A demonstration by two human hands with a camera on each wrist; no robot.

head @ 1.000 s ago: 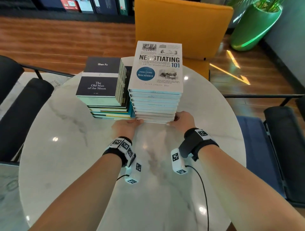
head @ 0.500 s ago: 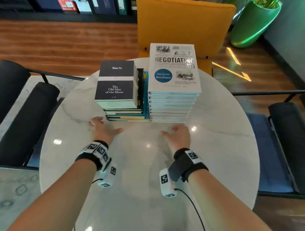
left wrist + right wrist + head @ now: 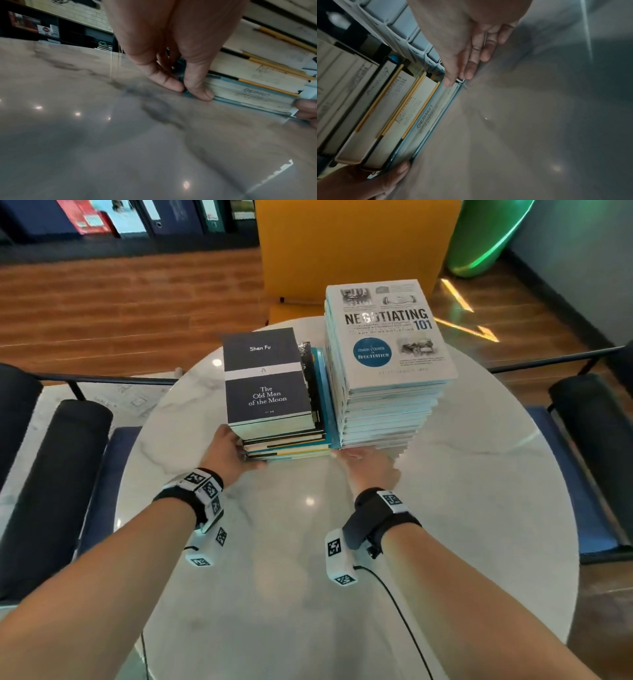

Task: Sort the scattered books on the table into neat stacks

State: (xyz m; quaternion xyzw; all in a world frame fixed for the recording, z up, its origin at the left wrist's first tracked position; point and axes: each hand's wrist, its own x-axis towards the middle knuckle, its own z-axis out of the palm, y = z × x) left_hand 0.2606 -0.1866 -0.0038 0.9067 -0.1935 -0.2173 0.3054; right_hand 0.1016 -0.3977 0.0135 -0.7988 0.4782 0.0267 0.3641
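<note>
Two book stacks stand side by side on the round marble table (image 3: 308,577). The left stack (image 3: 284,440) is topped by a dark book, "The Old Man of the Moon" (image 3: 267,378). The taller right stack (image 3: 383,419) is topped by "Negotiating 101" (image 3: 387,337). My left hand (image 3: 239,451) is at the left stack's front left bottom corner. In the left wrist view its thumb and fingers (image 3: 200,93) reach straight down on either side of the teal bottom book's corner. My right hand (image 3: 356,455) lies flat, and its straight fingertips (image 3: 450,82) touch the same stack's front right bottom corner (image 3: 460,81).
A yellow chair (image 3: 356,251) stands behind the table, with black padded chairs at the left (image 3: 68,474) and the right (image 3: 599,440). A green planter (image 3: 486,234) is at the back right and shelves (image 3: 120,217) at the back left. Bare marble lies in front of the stacks.
Both hands left the base of the "Negotiating 101" stack, drew back over the table, then moved left to the bottom corners of the dark-topped stack.
</note>
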